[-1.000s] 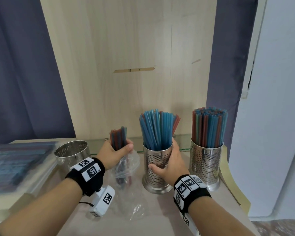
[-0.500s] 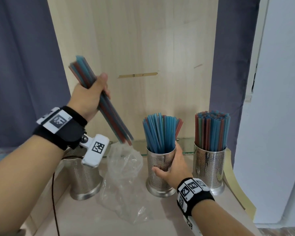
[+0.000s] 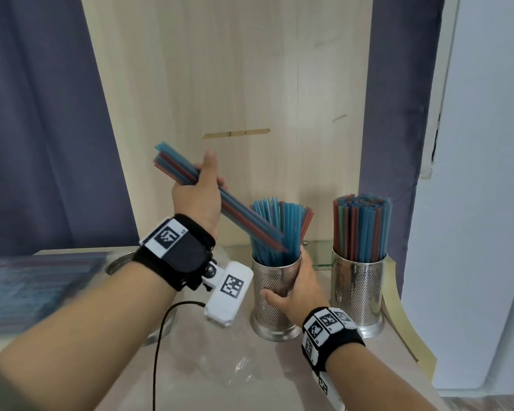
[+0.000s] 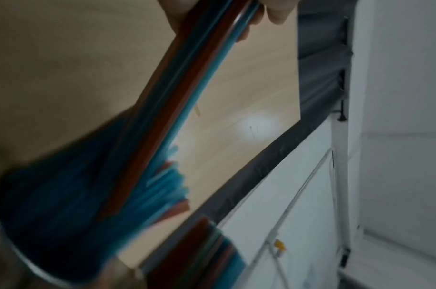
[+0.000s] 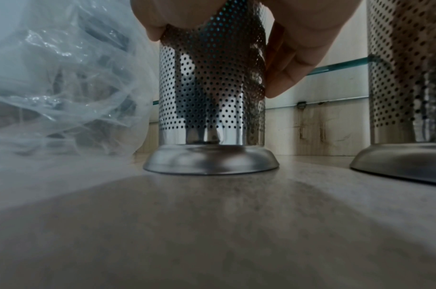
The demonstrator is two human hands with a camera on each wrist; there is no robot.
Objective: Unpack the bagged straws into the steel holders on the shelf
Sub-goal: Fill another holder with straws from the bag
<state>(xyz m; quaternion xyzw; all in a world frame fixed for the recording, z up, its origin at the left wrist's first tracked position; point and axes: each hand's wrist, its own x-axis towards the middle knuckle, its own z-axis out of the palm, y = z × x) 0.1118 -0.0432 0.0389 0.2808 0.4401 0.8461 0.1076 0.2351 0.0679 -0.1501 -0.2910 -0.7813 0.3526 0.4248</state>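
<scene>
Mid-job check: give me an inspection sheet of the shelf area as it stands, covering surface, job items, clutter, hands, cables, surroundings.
Surface: pale shelf top, holders standing on it.
Job's things: straw bundle tilted, lower ends at the mouth of the middle holder, which is partly filled; right holder packed; left holder mostly hidden, contents unseen.
Clutter: empty plastic bag crumpled on the shelf; blurred flat stack at left.
Hands: left hand grips the bundle; right hand holds the middle holder.
Cables: black cable hanging from the left wrist.
Surroundings: wood back panel, dark curtains, white wall.

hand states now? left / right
Left hand: closed, holding the straw bundle.
Right hand: closed round the middle steel holder.
</scene>
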